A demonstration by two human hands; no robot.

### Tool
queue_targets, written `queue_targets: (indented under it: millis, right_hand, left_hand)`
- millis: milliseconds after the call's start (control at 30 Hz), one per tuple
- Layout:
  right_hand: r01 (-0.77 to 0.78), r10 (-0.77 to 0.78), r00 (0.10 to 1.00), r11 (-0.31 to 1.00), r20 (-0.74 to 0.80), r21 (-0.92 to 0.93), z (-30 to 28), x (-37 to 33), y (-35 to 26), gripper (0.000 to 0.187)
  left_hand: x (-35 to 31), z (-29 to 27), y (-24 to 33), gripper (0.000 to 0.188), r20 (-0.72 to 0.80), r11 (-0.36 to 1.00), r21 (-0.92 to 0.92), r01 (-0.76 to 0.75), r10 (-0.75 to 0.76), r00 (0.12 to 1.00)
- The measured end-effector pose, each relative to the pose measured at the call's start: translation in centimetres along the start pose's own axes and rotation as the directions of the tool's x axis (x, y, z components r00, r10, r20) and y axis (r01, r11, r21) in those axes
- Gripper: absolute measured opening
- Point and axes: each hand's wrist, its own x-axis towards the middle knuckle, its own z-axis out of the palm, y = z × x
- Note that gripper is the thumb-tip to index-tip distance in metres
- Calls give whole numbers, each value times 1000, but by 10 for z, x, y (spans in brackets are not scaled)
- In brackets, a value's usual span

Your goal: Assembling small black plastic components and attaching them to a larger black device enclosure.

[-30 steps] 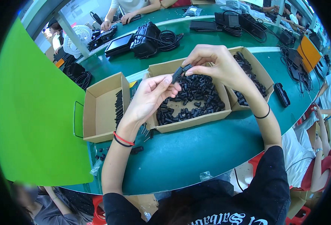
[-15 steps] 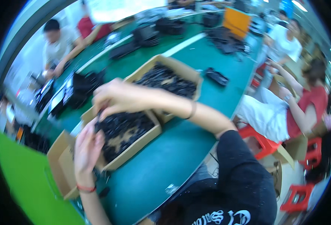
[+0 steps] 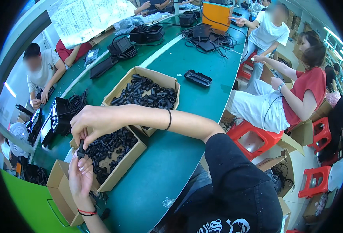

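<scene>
Over the left end of the near cardboard box (image 3: 125, 167), my two hands meet at a small black cylindrical part (image 3: 81, 150). My right hand (image 3: 90, 121) reaches across from the right and pinches its upper end between thumb and fingers. From below, my left hand (image 3: 80, 176) has its fingers curled and closed at the part's lower end. Many small black plastic pieces (image 3: 119, 141) lie in the near box, some bare cardboard showing among them. Behind it, a second cardboard box (image 3: 169, 79) holds black tube-shaped pieces (image 3: 140, 87), partly hidden by my right forearm.
A black tray-like case (image 3: 198, 78) lies on the green table (image 3: 171, 139). Left are a cabled black device (image 3: 60, 116) and an open cardboard flap (image 3: 60, 182). Cables and an orange box (image 3: 217, 16) stand farther back. Co-workers sit across and to the right, near red stools (image 3: 253, 138).
The view has shifted and sharpened, with the boxes now farther left. My hands stay together over the near box, and the black part between them shows more clearly.
</scene>
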Motion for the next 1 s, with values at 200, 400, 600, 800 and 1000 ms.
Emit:
queue_targets:
  millis: [200,400,600,800,1000]
  right_hand:
    - [75,-67,997,977,42,-202,1,-2,0,24]
    - [136,-117,990,908,73,-396,2,-2,-6,29]
    - [166,-152,986,849,69,-502,6,-2,-11,29]
    - [126,-118,992,937,45,-325,4,-5,-3,31]
    - [189,-191,981,905,35,-381,15,-4,3,27]
  left_hand:
    - [0,3,-3,24,-106,998,-36,-44,40,994]
    - [1,2,-1,22,-101,979,194,-57,78,992]
    - [0,2,-1,22,-124,986,162,-37,58,991]
    - [0,4,-2,21,-136,991,129,-31,49,989]
    - [1,4,-3,21,-258,995,87,-47,68,964]
